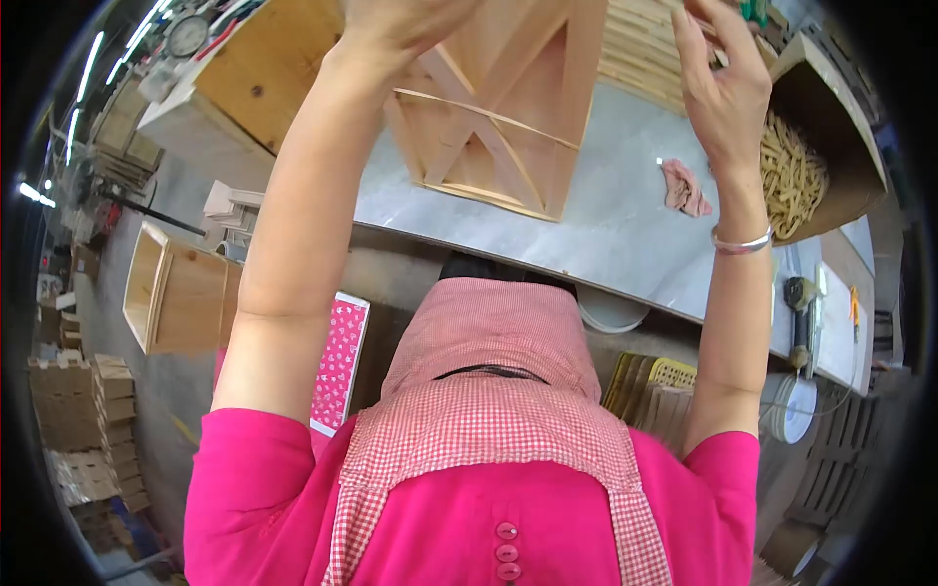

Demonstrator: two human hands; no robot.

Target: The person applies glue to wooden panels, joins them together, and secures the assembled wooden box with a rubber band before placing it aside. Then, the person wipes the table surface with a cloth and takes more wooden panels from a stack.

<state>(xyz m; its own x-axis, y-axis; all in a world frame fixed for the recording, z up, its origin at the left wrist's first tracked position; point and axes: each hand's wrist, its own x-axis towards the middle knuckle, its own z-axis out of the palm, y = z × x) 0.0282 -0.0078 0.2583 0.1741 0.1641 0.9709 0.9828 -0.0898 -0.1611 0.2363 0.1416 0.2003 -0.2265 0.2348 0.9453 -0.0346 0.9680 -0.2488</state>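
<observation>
A light wooden frame [479, 109] with crossed slats stands on the grey marbled worktop [625, 234]. A thin pale band runs across its slats. At the frame's upper left is my left hand [405, 20]; its fingers are cut off by the top edge of the view, so its grip is hidden. My right hand [725, 88] is raised to the right of the frame, apart from it, over the worktop's far side. Its thumb and forefinger are spread, and nothing shows between them. Below that wrist lies a crumpled pink cloth [686, 188].
A cardboard box [848, 112] of pale yellow bands [793, 181] stands at the right. Slatted wood [640, 54] lies behind. A dark-handled tool [799, 317] is at the right end. Wooden boxes [181, 293] and a pink patterned panel [340, 361] are at the left.
</observation>
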